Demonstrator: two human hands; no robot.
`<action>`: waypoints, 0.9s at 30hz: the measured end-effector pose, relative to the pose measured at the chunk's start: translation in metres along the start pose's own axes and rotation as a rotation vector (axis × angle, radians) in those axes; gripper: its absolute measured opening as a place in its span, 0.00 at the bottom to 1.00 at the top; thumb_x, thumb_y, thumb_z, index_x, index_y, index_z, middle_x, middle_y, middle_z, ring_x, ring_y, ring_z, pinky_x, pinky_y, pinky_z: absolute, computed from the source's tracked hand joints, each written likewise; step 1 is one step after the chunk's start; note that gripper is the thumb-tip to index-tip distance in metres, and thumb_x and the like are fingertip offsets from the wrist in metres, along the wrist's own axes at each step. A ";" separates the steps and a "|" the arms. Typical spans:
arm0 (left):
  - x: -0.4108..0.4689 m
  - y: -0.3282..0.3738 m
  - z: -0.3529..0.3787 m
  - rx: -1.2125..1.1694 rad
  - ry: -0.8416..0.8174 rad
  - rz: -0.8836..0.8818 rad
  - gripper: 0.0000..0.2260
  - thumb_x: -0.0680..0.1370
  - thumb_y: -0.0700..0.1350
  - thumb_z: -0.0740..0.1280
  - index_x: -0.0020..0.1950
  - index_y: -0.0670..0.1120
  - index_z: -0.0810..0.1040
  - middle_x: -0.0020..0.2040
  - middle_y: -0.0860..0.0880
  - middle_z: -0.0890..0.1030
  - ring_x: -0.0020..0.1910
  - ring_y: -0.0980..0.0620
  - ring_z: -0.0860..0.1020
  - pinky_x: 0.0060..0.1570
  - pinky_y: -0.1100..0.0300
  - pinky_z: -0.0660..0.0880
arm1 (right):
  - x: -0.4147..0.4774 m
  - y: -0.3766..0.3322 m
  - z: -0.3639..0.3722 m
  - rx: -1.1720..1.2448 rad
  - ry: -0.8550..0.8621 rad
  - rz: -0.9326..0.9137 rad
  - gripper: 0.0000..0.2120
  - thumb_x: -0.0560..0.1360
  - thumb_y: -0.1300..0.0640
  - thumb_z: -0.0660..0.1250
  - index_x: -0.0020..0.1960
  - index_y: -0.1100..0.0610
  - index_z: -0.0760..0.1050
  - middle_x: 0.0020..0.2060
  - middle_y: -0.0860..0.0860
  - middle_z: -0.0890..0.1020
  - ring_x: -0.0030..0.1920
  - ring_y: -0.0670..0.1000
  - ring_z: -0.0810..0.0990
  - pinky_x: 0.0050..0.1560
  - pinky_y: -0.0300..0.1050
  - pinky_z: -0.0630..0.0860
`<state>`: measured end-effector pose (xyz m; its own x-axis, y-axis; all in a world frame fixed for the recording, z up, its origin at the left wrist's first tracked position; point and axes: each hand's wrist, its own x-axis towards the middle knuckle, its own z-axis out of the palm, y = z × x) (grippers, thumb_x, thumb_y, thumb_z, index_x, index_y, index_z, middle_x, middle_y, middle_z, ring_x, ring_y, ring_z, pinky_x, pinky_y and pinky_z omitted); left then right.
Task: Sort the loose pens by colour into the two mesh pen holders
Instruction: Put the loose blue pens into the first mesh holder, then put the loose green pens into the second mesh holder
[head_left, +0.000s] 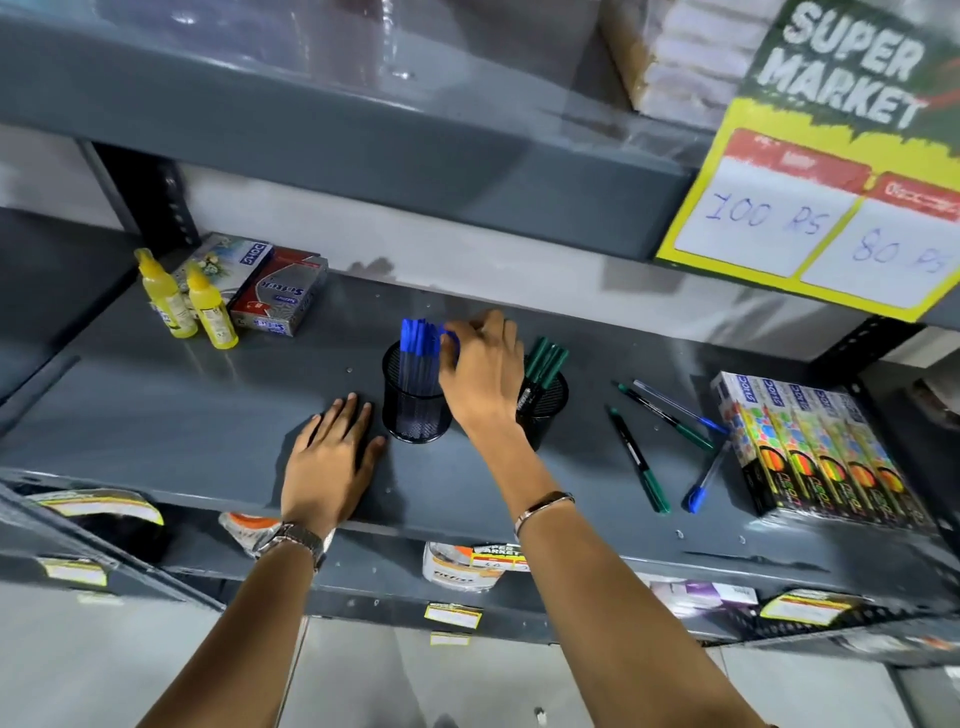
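Note:
Two black mesh pen holders stand on the grey shelf. The left holder (413, 410) is packed with several blue-capped pens (418, 340). The right holder (545, 405) has green pens (545, 358) in it. My right hand (480, 369) hovers over the left holder with its fingers pinched on a blue pen (451, 332) at the holder's rim. My left hand (330, 457) lies flat on the shelf just left of that holder. Loose on the shelf to the right lie two green pens (640, 461) (667, 415) and two blue pens (680, 406) (705, 480).
Two yellow bottles (182, 306) and small boxes (278, 296) stand at the back left. A row of colourful boxes (815, 447) sits at the right end by the loose pens. A shelf above carries a yellow price sign (831, 171). Lower shelves hold packaged goods.

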<state>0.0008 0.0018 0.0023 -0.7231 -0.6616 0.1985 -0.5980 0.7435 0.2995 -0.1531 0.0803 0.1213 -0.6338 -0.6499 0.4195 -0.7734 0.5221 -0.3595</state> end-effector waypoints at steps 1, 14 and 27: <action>0.000 0.001 0.001 0.006 0.002 0.002 0.26 0.78 0.56 0.51 0.67 0.41 0.71 0.68 0.40 0.71 0.67 0.43 0.69 0.66 0.52 0.57 | -0.001 0.003 -0.004 0.012 0.014 0.001 0.10 0.76 0.57 0.62 0.55 0.56 0.77 0.52 0.60 0.77 0.54 0.62 0.72 0.53 0.55 0.70; 0.001 0.001 0.005 0.032 0.023 -0.001 0.27 0.78 0.56 0.49 0.67 0.40 0.71 0.69 0.41 0.70 0.69 0.43 0.67 0.68 0.50 0.57 | -0.085 0.186 -0.041 -0.135 0.240 1.007 0.19 0.77 0.51 0.61 0.60 0.63 0.72 0.61 0.66 0.72 0.61 0.64 0.68 0.58 0.56 0.64; 0.000 0.002 0.003 0.031 0.021 0.003 0.27 0.77 0.56 0.49 0.67 0.40 0.71 0.69 0.40 0.71 0.68 0.43 0.67 0.67 0.50 0.57 | -0.100 0.192 -0.031 0.053 0.088 0.855 0.13 0.73 0.67 0.59 0.54 0.67 0.77 0.63 0.62 0.70 0.58 0.64 0.70 0.59 0.56 0.70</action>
<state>-0.0017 0.0036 0.0003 -0.7178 -0.6608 0.2194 -0.6061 0.7481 0.2700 -0.2386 0.2623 0.0367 -0.9988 0.0016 0.0491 -0.0292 0.7850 -0.6188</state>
